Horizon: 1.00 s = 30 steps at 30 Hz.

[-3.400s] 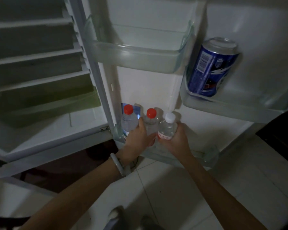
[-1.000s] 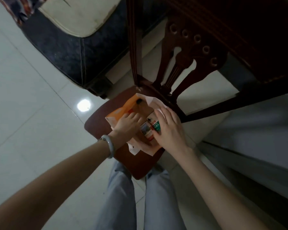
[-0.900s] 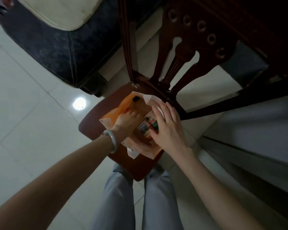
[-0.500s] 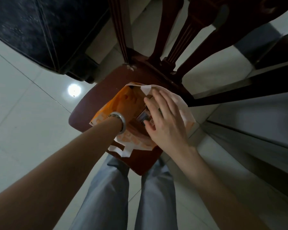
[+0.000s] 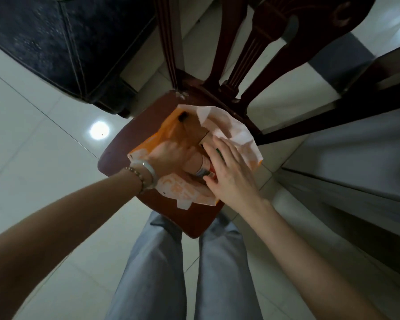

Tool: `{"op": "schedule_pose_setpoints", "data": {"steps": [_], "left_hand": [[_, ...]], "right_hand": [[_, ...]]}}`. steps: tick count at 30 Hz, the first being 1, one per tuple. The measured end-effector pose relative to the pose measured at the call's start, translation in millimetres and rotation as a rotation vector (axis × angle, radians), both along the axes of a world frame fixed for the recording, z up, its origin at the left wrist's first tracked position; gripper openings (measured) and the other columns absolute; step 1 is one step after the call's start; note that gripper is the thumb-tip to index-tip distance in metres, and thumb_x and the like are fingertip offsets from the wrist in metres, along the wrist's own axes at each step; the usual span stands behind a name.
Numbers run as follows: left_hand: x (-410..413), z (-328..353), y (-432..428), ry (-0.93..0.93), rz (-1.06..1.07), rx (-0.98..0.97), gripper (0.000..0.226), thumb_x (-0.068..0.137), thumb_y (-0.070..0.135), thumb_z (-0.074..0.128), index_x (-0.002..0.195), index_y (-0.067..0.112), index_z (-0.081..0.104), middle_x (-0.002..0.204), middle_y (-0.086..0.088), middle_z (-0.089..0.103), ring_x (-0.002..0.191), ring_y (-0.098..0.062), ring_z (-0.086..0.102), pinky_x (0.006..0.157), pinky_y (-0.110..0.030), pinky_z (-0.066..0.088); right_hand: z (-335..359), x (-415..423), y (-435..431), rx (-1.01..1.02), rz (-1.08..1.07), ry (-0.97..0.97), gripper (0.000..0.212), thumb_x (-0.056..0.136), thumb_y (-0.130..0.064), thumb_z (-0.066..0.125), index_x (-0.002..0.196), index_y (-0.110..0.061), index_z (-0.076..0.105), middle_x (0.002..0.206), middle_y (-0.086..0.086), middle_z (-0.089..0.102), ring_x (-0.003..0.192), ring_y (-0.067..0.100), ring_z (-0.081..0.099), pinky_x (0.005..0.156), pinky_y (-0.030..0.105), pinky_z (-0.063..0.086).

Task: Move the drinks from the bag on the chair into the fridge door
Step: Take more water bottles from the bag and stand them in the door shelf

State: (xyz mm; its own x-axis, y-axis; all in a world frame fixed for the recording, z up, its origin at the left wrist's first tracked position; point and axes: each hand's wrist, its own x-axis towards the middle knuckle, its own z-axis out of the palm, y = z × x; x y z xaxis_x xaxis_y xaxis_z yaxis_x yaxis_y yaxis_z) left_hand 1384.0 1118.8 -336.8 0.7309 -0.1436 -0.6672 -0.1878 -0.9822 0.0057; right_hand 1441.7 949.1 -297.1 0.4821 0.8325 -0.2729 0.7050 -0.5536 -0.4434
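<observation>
An orange and white plastic bag [image 5: 231, 132] lies open on the dark red seat of a wooden chair [image 5: 125, 148]. My left hand [image 5: 171, 155] is deep inside the bag, seen through its wall, and seems to grip a drink bottle [image 5: 202, 169] with a coloured label. My right hand [image 5: 231, 176] lies over the bag's mouth, fingers straight, touching the drinks under it. Most of the bag's contents are hidden by my hands. The fridge is out of view.
The chair's carved back [image 5: 229, 54] rises behind the bag. A dark sofa [image 5: 67, 42] stands at the upper left. A dark wooden rail [image 5: 333, 112] and a grey unit [image 5: 356, 169] lie to the right. My legs [image 5: 153, 262] stand on the pale tiled floor [image 5: 32, 135].
Earlier both hands held bottles in the fridge door. Since then I have turned to the chair; my left hand has sunk deeper into the bag and my right hand has stayed over its mouth.
</observation>
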Motion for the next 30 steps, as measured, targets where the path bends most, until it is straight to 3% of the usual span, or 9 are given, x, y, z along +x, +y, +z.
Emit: {"op": "schedule_pose_setpoints", "data": {"steps": [5,7,9,12,17,21,23,26,30], "left_hand": [[-22.9,33.4,1.5,-0.21,-0.02,0.01,0.055,0.095,0.033,0.049,0.141,0.013,0.027,0.132,-0.013,0.048,0.11,-0.025,0.055,0.082,-0.032,0.048],[-29.7,59.8,5.5,-0.333,0.018,-0.062,0.053,0.085,0.032,0.064,0.129,0.013,0.041,0.11,-0.013,0.059,0.087,-0.025,0.061,0.063,-0.032,0.049],[-37.7,90.7,2.1,-0.455,0.044,-0.173,0.036,0.083,0.023,0.061,0.115,0.011,0.051,0.092,-0.012,0.061,0.071,-0.025,0.059,0.051,-0.033,0.048],[-44.7,136.1,-3.5,-0.591,0.042,-0.17,0.032,0.086,0.014,0.043,0.115,0.008,0.055,0.098,-0.014,0.064,0.076,-0.027,0.059,0.057,-0.035,0.049],[-47.5,156.4,8.9,-0.718,0.074,-0.337,0.042,0.081,0.014,0.055,0.122,0.005,0.052,0.111,-0.018,0.062,0.087,-0.03,0.061,0.067,-0.036,0.052],[-55.3,142.2,25.5,-0.754,0.549,-0.514,0.076,0.072,0.025,0.078,0.133,0.008,0.036,0.122,-0.019,0.055,0.105,-0.025,0.056,0.084,-0.029,0.048],[-57.8,130.6,23.6,-0.743,0.672,-0.525,0.07,0.073,0.02,0.078,0.131,0.006,0.04,0.118,-0.017,0.058,0.102,-0.025,0.057,0.084,-0.03,0.049],[-45.8,107.8,0.0,-0.656,0.753,-0.553,0.04,0.083,0.014,0.068,0.118,0.006,0.052,0.11,-0.011,0.06,0.098,-0.022,0.057,0.081,-0.033,0.05],[1.1,63.4,-40.1,-0.149,1.201,-0.631,0.032,0.088,0.027,0.059,0.114,0.011,0.052,0.109,-0.005,0.058,0.095,-0.018,0.056,0.077,-0.032,0.049]], "right_hand": [[15.9,-6.7,-2.2,0.054,-0.088,0.118,0.077,0.068,-0.021,0.079,0.133,-0.005,0.043,0.137,0.018,0.045,0.13,0.032,0.039,0.106,0.043,0.036],[19.3,-9.1,-0.5,0.088,-0.138,0.183,0.08,0.068,-0.027,0.079,0.135,-0.007,0.04,0.139,0.015,0.044,0.131,0.031,0.038,0.104,0.045,0.04],[21.7,-12.3,2.7,0.12,-0.159,0.198,0.083,0.07,-0.045,0.073,0.136,-0.009,0.039,0.137,0.014,0.046,0.129,0.029,0.04,0.1,0.047,0.043],[30.1,-15.5,6.5,0.169,-0.168,0.106,0.084,0.068,-0.061,0.069,0.131,-0.012,0.043,0.123,0.01,0.059,0.114,0.024,0.055,0.09,0.045,0.048],[59.2,-9.0,11.8,0.211,-0.15,0.077,0.079,0.067,-0.064,0.06,0.123,-0.009,0.048,0.113,0.011,0.062,0.104,0.026,0.059,0.082,0.034,0.05],[77.3,6.0,12.2,0.15,-0.259,0.202,0.079,0.064,-0.039,0.077,0.13,-0.016,0.041,0.119,0.003,0.058,0.109,0.02,0.054,0.083,0.028,0.044],[85.9,11.9,7.0,0.219,-0.347,0.26,0.079,0.06,-0.032,0.083,0.127,-0.019,0.041,0.116,-0.002,0.057,0.108,0.017,0.054,0.083,0.035,0.051],[104.5,20.4,3.0,0.288,-0.431,0.293,0.073,0.057,-0.027,0.085,0.118,-0.02,0.045,0.104,-0.007,0.055,0.099,0.014,0.056,0.075,0.029,0.052],[122.7,38.9,1.8,0.282,-0.444,0.264,0.069,0.057,-0.026,0.085,0.112,-0.02,0.046,0.097,-0.008,0.052,0.091,0.01,0.053,0.066,0.018,0.045]]}}
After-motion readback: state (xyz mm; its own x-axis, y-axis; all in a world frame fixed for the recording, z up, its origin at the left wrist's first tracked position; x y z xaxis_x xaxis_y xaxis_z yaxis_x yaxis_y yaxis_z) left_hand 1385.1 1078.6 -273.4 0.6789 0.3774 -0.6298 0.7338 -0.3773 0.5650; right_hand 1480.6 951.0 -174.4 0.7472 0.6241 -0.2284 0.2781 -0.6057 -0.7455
